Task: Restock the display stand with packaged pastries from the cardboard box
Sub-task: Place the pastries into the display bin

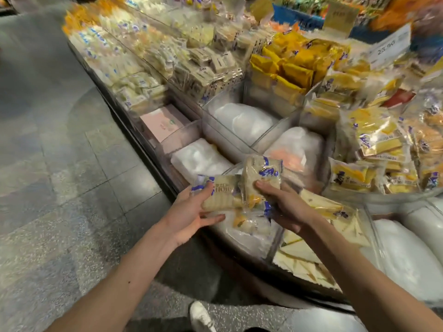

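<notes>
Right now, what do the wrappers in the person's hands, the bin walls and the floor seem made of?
The pastry packs in the left hand and right hand: thin clear plastic film, glossy, crinkled, blue print. The bin walls: rigid see-through plastic, probably acrylic; contents show through. The floor: grey speckled tiles, stone-like, slightly shiny, joints visible.

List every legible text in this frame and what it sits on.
"23.90": white price card at the stand's upper right, tilted; digits slightly blurred.
Pale wrapped pastry packet with brown print, held by the left hand: lettering too blurred to read.
Pale wrapped pastry packet with blue logo, gripped by the right hand: unreadable.
Yellow sign card at the top: blurred, unreadable.
Remaining text: none legible.
</notes>
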